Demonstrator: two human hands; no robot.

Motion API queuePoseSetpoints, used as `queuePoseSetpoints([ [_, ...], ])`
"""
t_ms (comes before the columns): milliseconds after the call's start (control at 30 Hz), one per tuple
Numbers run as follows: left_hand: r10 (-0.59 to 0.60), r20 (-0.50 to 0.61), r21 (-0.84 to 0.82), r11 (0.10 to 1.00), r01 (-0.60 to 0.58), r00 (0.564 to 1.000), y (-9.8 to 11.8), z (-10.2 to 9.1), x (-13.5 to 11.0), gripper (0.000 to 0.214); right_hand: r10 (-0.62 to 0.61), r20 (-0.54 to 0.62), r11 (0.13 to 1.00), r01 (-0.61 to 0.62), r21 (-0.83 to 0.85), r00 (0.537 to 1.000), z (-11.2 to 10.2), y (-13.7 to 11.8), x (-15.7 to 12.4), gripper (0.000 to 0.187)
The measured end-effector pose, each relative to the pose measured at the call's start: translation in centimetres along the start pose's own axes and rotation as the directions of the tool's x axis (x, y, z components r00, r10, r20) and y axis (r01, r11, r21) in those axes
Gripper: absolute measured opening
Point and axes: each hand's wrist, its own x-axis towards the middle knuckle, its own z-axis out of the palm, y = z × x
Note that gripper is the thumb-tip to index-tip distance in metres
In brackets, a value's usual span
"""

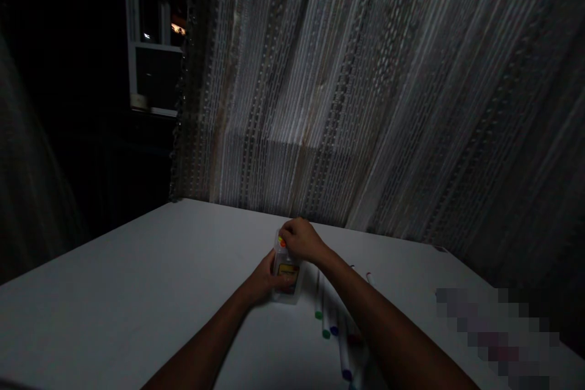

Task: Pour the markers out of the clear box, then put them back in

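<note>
A clear plastic marker case (287, 274) with a yellow label stands upright on the white table (137, 292). My left hand (265, 280) is wrapped round its lower left side. My right hand (299, 239) is closed over the case's top end, fingers curled down. Several white markers (326, 317) with coloured caps, green, blue and purple among them, lie on the table under and beside my right forearm. What is inside the case cannot be made out in the dim light.
A patterned lace curtain (365, 85) hangs right behind the table's far edge. A dark window (155, 42) shows at the upper left. One more marker (369, 279) lies to the right of my right arm. A blurred patch covers the table's right corner.
</note>
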Motion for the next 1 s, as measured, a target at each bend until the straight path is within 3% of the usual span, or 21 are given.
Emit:
queuePoseSetpoints([
  [333,0.038,0.060,0.009,0.999,-0.038,0.998,-0.1,0.1,0.0,0.074,0.049,0.215,0.977,-0.002,-0.213,0.975,-0.7,-0.7,-0.7,0.057],
  [767,0.013,0.021,0.026,1.000,-0.013,1.000,-0.2,0.0,0.1,0.061,0.027,0.275,0.975,0.035,-0.218,0.961,-0.6,-0.8,-0.4,0.063],
  [1000,0.012,0.076,0.024,1.000,-0.014,0.997,0.3,-0.4,0.0,0.053,-0.010,0.391,0.970,0.105,-0.221,0.920,-1.5,-0.9,-0.2,0.046],
])
